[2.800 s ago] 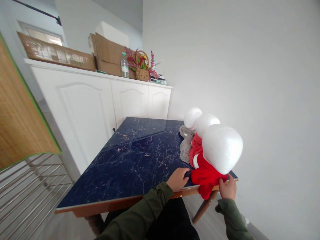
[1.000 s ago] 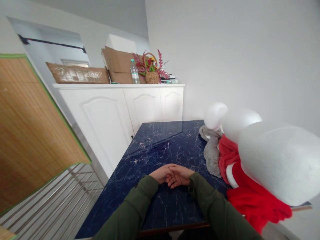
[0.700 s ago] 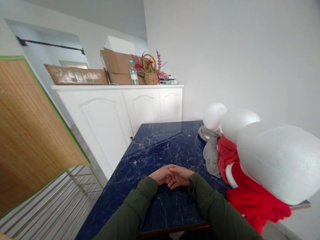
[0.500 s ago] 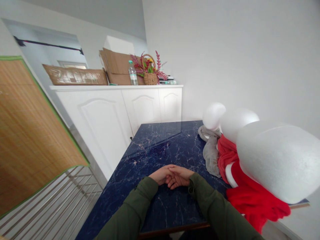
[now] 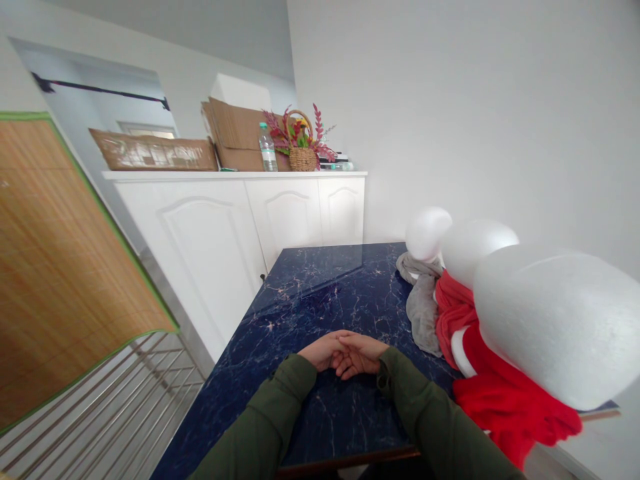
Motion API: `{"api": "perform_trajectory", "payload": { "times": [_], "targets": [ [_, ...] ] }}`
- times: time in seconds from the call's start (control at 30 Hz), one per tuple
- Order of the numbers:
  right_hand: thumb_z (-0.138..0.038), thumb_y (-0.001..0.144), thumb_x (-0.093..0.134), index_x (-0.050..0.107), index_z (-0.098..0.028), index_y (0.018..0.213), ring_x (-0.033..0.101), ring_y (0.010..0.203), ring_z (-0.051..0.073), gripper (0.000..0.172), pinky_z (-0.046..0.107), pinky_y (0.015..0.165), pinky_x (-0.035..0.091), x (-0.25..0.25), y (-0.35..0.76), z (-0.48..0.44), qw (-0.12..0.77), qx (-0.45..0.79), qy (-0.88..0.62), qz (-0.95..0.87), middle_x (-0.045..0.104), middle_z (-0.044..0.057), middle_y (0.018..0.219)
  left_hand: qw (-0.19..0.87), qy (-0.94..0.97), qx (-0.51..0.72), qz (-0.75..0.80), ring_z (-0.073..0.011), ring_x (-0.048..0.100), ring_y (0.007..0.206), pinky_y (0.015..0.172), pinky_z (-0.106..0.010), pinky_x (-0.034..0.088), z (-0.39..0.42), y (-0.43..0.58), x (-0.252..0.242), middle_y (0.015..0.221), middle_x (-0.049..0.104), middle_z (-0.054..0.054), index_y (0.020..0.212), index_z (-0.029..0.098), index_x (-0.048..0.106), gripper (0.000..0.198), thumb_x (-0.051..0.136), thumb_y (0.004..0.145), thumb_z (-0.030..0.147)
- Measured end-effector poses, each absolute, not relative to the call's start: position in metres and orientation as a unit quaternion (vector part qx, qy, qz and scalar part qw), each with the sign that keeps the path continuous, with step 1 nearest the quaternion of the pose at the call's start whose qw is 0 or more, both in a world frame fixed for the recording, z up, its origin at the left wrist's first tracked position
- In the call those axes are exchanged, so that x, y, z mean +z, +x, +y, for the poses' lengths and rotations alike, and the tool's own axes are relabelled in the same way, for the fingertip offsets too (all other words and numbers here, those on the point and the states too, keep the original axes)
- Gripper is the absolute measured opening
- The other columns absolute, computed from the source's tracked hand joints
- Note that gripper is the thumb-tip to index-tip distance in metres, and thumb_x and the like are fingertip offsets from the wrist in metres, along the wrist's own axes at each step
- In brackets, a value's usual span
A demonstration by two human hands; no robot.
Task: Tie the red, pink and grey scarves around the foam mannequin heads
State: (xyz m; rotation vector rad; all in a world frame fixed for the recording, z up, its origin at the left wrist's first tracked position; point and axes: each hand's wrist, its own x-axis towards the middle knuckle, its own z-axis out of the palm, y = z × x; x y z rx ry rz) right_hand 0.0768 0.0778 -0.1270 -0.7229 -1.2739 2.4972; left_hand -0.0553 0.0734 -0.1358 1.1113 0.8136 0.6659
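My left hand [image 5: 320,351] and right hand [image 5: 366,351] are pressed together, one laid across the other, at the near part of the blue table [image 5: 320,293]. The fingers overlap so much that I cannot tell how far each hand is closed. My green sleeves [image 5: 270,413] reach in from both sides.

To the right of my hands, a row of three white forms runs back along the table, each with cloth about its base. The near form [image 5: 555,320] is the largest in my view and leans over a bright red cloth [image 5: 515,408], part of which hangs past the near edge. A white piece shows beside that cloth; it may belong to one of the forms, but too much is covered to be sure. Behind stands the middle form [image 5: 475,248], with a coral cloth [image 5: 453,317] bunched below it. The far form [image 5: 428,233] has a grey cloth [image 5: 424,319], which trails forward on the table and lies nearest my right hand, apart from it.

Beyond the table is a white cabinet [image 5: 210,260]; a bottle [image 5: 268,152] and a flower basket [image 5: 303,159] stand on its top, in front of cardboard [image 5: 240,130].
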Motion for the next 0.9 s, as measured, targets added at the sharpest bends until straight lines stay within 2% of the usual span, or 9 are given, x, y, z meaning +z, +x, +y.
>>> {"api": "perform_trajectory", "payload": {
  "times": [0.3,0.9],
  "targets": [
    [-0.036,0.088,0.022,0.055,-0.007,0.078,0.061,0.057,0.014,0.045,0.025,0.053,0.046,-0.1294,0.0775,0.08,0.12,0.857,-0.252,-0.434,0.059,0.007,0.066,0.722,0.5,0.305,0.369,-0.0034,0.041,0.032,0.03,-0.013,0.026,0.0744,-0.0558,-0.1379,0.05,0.051,0.005,0.097,0.014,0.054,0.038,0.05,0.059,0.009],
    [-0.038,0.088,0.021,0.055,-0.008,0.076,0.06,0.058,0.013,0.047,0.024,0.054,0.046,-0.1268,0.0779,0.0776,0.118,0.846,-0.262,-0.449,0.059,0.006,0.064,0.722,0.499,0.296,0.377,-0.0038,0.042,0.034,0.032,-0.014,0.027,0.0729,-0.0551,-0.1355,0.056,0.056,0.002,0.101,0.013,0.053,0.039,0.054,0.062,0.015]
  ]
}}
